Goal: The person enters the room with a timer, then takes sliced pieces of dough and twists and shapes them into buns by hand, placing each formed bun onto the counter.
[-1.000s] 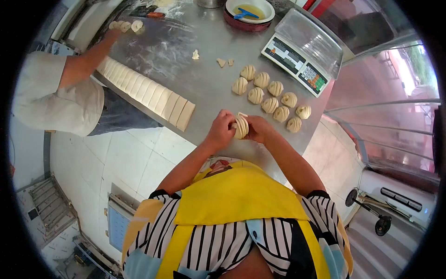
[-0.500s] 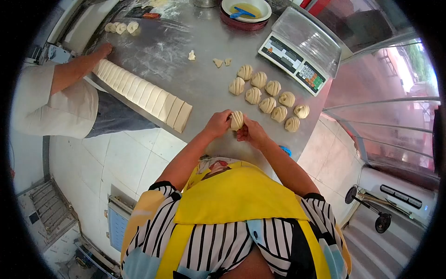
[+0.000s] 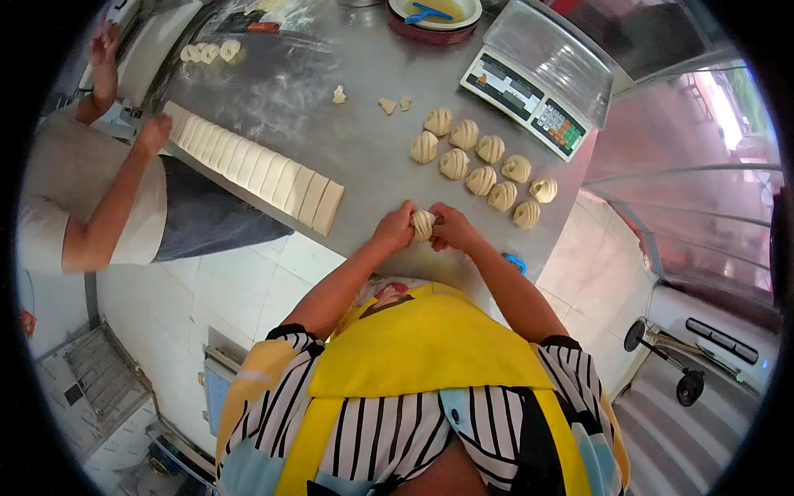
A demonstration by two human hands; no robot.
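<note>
Down in my far-off view, the biggest thing I see is a shiny steel table (image 3: 364, 174), with white flour dusted on its far left part. A co-worker (image 3: 99, 198) in a pale shirt stands at the left side, one hand up high and the other close to the far end of a long row of cut dough strips (image 3: 248, 165). The strips lie side by side along the left edge. Across on the right, I spot a digital scale (image 3: 529, 70). At the back, a white bowl (image 3: 467, 12) of yellow liquid sits on top of a dark red tub (image 3: 434, 36).

My left hand (image 3: 395, 225) has its fingers pinched on one side of a twisted dough bun (image 3: 423, 225), and my right hand (image 3: 453, 226) grips the other side. That bun is between them, over the near part of the table; I can't tell if it touches the steel. Ahead and to the right, ten more twisted buns (image 3: 480, 180) sit in two slanted rows near the scale.

A blue tool (image 3: 426, 12) rests in the bowl. Something small and blue (image 3: 514, 263) lies by my right arm. Tiny dough scraps (image 3: 386, 106) lie mid-table.
</note>
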